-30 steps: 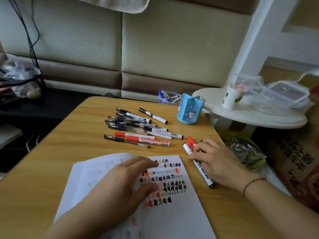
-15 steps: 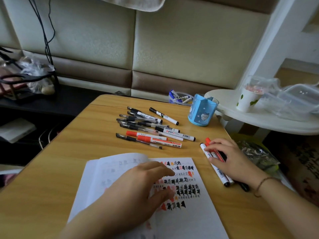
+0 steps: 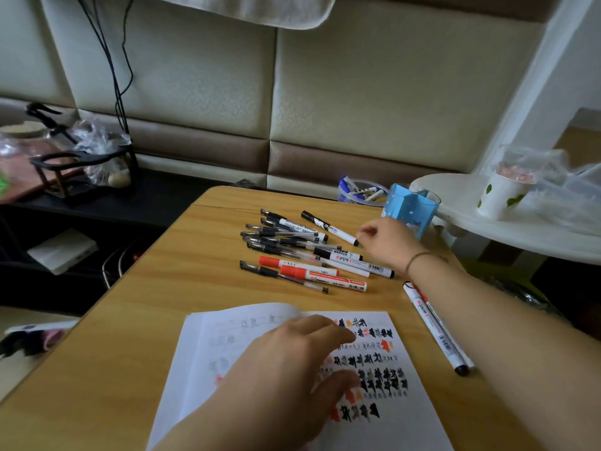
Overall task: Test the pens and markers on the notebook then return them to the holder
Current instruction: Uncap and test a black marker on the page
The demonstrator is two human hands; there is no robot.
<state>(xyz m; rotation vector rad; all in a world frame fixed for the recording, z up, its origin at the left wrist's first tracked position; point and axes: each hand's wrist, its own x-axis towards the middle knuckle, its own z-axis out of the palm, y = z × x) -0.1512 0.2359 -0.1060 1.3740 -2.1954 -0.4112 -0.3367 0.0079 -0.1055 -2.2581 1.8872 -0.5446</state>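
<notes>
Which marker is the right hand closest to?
The black-capped white marker lying alone at the far edge of the pile; the right hand is at its tip. The other markers lie nearer the notebook.

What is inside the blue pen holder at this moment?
Nothing shows above the rim of the blue pen holder; no pen or marker sticks out. Its bottom is hidden by its walls and partly by the right hand, so something short inside cannot be excluded.
</notes>
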